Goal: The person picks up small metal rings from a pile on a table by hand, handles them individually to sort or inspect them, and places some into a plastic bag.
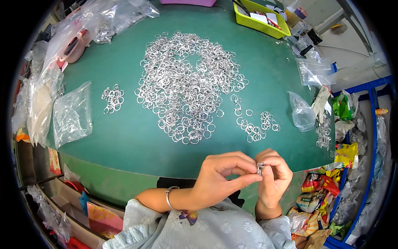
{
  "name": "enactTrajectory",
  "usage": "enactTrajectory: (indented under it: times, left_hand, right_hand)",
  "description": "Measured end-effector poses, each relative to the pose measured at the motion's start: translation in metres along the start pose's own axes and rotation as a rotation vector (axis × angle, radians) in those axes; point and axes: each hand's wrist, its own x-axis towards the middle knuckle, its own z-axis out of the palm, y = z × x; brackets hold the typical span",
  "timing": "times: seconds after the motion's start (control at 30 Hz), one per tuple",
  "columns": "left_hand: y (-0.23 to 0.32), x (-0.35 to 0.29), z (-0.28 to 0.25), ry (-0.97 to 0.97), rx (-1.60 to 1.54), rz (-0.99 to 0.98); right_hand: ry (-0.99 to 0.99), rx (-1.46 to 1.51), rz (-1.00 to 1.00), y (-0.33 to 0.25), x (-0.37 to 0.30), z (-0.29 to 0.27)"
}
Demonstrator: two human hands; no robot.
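Silver metal piece [260, 167] was pinched by left hand [222, 176] and right hand [271, 179]; loose rings [188, 81] lay heaped on green bench [112, 143].

"What colour is the tabletop [112, 145]?"
"Plain deep green. The rings [182, 76] are shiny silver, like the bracelet [168, 199]."
"And the shirt [203, 232]?"
"Pale blue-grey with a faint floral pattern, plus a butterfly [190, 217] in purple and orange."
"Any brighter colours?"
"The tray [261, 28] is yellow-green, the container [188, 2] purple, the shelf frame [374, 101] strong blue."

The 2 hands [222, 174] [272, 178] sit close together — fingertips [251, 167] pinched, left forearm [156, 200] slanting rightward.
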Motion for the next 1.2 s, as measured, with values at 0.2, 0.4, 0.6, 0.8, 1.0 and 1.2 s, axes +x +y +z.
enactTrajectory:
  times: [0.2, 0.4, 0.6, 0.8, 1.0, 1.2]
  left_hand:
    - [0.000, 0.001, 0.001, -0.012, -0.064, -0.004]
    - [0.001, 0.000, 0.002, 0.024, -0.103, -0.018]
    - [-0.016, -0.005, -0.008, -0.034, -0.181, -0.075]
    - [-0.041, -0.007, -0.017, 0.198, -0.445, -0.481]
    - [-0.052, -0.005, -0.029, 0.257, -0.507, -0.526]
    - [-0.059, -0.005, -0.037, 0.292, -0.537, -0.532]
  right_hand:
    - [0.021, 0.058, 0.057, -0.005, -0.001, 0.003]
    - [0.015, 0.085, 0.078, -0.006, -0.001, 0.005]
    - [0.017, 0.056, 0.145, 0.004, -0.009, 0.004]
    - [-0.165, -0.565, 0.102, 0.030, -0.013, 0.005]
    - [0.030, -0.687, 0.107, 0.046, 0.010, -0.022]
    - [-0.022, -1.199, -0.049, 0.087, 0.041, -0.021]
